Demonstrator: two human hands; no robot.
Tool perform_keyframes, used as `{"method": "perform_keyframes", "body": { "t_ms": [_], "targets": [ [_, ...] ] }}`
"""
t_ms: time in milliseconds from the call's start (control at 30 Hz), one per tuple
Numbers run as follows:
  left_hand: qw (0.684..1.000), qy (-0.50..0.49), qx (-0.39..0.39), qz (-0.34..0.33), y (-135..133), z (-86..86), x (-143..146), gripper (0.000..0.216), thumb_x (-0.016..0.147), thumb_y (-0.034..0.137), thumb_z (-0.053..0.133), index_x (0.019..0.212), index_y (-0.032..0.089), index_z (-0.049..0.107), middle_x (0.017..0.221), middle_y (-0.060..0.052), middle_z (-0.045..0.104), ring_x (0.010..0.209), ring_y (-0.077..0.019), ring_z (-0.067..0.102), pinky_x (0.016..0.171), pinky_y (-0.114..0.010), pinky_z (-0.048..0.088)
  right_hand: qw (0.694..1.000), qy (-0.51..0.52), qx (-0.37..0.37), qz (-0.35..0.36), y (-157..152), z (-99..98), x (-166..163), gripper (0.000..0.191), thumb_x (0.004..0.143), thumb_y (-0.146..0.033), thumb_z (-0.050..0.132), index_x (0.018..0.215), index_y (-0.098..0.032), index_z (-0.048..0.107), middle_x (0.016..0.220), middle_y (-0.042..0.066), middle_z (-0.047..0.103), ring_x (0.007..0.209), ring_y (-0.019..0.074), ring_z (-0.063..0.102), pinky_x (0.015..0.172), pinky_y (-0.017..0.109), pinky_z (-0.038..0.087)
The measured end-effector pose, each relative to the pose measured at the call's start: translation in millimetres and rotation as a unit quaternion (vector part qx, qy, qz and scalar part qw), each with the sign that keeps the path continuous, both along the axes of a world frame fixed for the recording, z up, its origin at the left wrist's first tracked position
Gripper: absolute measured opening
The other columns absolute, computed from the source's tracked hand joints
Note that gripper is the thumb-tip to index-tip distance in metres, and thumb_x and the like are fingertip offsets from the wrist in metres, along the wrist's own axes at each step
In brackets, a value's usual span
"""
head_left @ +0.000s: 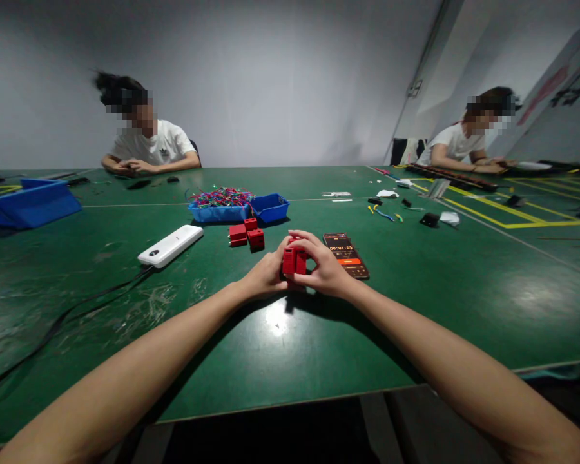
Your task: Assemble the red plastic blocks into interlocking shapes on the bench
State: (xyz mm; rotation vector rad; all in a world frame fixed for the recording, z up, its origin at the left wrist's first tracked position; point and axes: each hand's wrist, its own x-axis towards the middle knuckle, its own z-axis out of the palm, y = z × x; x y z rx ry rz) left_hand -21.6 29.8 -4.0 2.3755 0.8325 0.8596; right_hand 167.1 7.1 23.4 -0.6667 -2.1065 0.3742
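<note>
Both hands are closed around red plug adapters, held just above the green table. At least two red faces show side by side between the fingers, but how many pieces there are I cannot tell. My left hand grips from the left, its fingers partly hidden behind the red pieces. My right hand curls over the top and right side, thumb low at the front. Beyond my left hand, several more red plug adapters lie in a group, with small prongs showing on one. A phone with a running timer lies by my right hand.
Behind the adapters stand a blue bin heaped with coloured wires and another blue bin. A white power bank with a black cable lies left. A large blue bin is far left. Two people sit across the table.
</note>
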Motion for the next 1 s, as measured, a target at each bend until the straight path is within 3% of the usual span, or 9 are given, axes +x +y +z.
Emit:
{"method": "perform_keyframes", "body": {
  "t_ms": [133,267,367,467,733,1000],
  "targets": [
    [0.999,-0.011,-0.02,-0.029,-2.5,2.6,-1.9,0.103,0.062,0.063,0.075,0.142,0.013,0.033,0.119,-0.016,0.061,0.112,-0.033,0.06,0.097,-0.044,0.046,1.0,0.003,0.005,-0.007,-0.7,-2.9,-1.6,0.046,0.068,-0.019,0.074,0.111,-0.022,0.058,0.139,0.015,0.048,0.131,0.0271,0.046,0.107,0.047,0.04],
    [0.997,-0.049,-0.053,-0.042,-4.4,1.2,-7.5,0.101,0.076,0.079,0.047,0.146,0.01,0.025,0.126,-0.02,0.058,0.119,-0.0344,0.055,0.105,-0.049,0.039,1.0,0.009,0.013,-0.01,-0.4,-4.9,-3.1,0.046,0.07,-0.021,0.074,0.113,-0.022,0.057,0.137,0.016,0.049,0.13,0.0269,0.047,0.107,0.046,0.04],
    [0.99,-0.108,-0.082,-0.036,-3.5,-0.4,-9.2,0.096,0.081,0.079,0.034,0.149,0.013,0.021,0.142,-0.02,0.046,0.129,-0.0341,0.047,0.11,-0.049,0.033,1.0,0.003,0.011,-0.015,-0.3,-4.6,-3.3,0.046,0.071,-0.022,0.074,0.113,-0.022,0.058,0.136,0.016,0.05,0.13,0.0271,0.047,0.106,0.047,0.041],
    [0.977,-0.151,-0.147,-0.027,-1.3,1.6,-7.6,0.083,0.086,0.071,0.041,0.148,0.018,0.025,0.142,-0.016,0.048,0.128,-0.0311,0.049,0.107,-0.045,0.039,1.0,-0.004,0.012,-0.018,0.4,-4.2,-2.6,0.047,0.07,-0.021,0.074,0.114,-0.023,0.058,0.136,0.015,0.05,0.129,0.0278,0.047,0.105,0.048,0.041],
    [0.954,-0.176,-0.243,-0.016,2.3,9.7,-3.0,0.065,0.079,0.064,0.057,0.12,0.013,0.058,0.118,-0.012,0.065,0.109,-0.0278,0.06,0.096,-0.039,0.046,0.999,0.005,0.021,-0.029,4.0,-5.4,0.1,0.047,0.07,-0.024,0.075,0.113,-0.021,0.058,0.132,0.016,0.052,0.124,0.0272,0.051,0.102,0.046,0.044],
    [0.953,-0.169,-0.251,0.021,-1.5,10.9,-0.2,0.061,0.075,0.059,0.064,0.112,0.011,0.057,0.094,-0.007,0.066,0.085,-0.0192,0.062,0.075,-0.031,0.05,1.0,-0.005,0.017,-0.018,0.5,-4.7,-2.9,0.047,0.069,-0.022,0.074,0.114,-0.022,0.058,0.131,0.014,0.052,0.125,0.0278,0.05,0.103,0.047,0.043]
  ]
}}
